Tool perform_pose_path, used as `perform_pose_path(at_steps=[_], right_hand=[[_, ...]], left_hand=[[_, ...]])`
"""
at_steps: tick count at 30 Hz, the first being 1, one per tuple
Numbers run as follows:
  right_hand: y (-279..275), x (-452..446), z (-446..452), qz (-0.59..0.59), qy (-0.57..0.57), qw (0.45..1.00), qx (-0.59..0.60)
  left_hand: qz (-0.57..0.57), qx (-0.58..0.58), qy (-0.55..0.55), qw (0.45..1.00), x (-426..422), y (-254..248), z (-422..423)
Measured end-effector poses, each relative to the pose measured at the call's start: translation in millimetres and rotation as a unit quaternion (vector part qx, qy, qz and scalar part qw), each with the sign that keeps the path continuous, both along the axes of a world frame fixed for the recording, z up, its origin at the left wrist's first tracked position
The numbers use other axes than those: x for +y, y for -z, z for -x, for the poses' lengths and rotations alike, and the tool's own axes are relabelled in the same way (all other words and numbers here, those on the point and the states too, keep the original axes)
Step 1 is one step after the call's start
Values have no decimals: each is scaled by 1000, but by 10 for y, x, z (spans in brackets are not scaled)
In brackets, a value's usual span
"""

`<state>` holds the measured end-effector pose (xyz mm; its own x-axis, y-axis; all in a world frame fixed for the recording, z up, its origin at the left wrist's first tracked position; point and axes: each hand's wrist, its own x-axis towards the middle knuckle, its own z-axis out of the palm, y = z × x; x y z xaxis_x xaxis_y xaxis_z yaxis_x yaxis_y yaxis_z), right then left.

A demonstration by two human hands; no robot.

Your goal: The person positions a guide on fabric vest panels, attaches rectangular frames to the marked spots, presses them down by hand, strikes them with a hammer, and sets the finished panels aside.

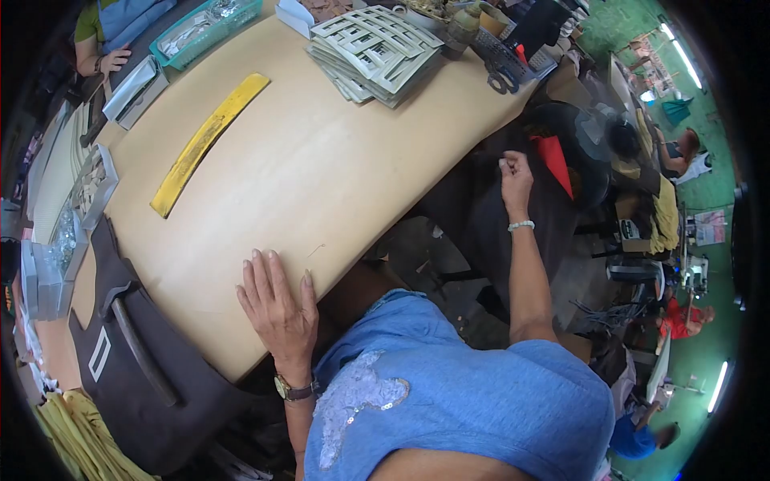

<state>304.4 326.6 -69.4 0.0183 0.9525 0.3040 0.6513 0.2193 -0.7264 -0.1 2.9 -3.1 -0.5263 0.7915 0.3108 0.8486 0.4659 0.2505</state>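
left hand (279,314) flat on counter (321,160), grip wide; yellow strip (207,143) on counter beyond. right hand (516,178) near red piece (553,163), grip narrow, fingers curled, cannot tell if holding anything.

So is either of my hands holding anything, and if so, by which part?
Your left hand holds nothing, lying palm down on the tabletop. Your right hand has curled fingers; whether they pinch something small can't be told.
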Motion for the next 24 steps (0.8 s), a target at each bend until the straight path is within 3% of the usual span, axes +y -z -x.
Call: perform_pose_path(at_steps=[2, 8, 11, 14, 24], right_hand=[[2, -11, 69, -3, -25, 998, 59], [-145, -49, 160, -3, -66, 998, 7], [-74, 22, 63, -60, -120, 989, -60], [-242, -57, 136, 18, -85, 992, -94], [-8, 38, 90, -89, -4, 994, -69]], left_hand=[[2, 0, 0, 1000, -2, -1, 3], [3, 1, 0, 1000, 5, -5, 1], [3, 1, 1, 1000, 5, -10, 1], [2, -1, 1, 1000, 7, -15, 0], [2, -3, 0, 1000, 1, -1, 3]])
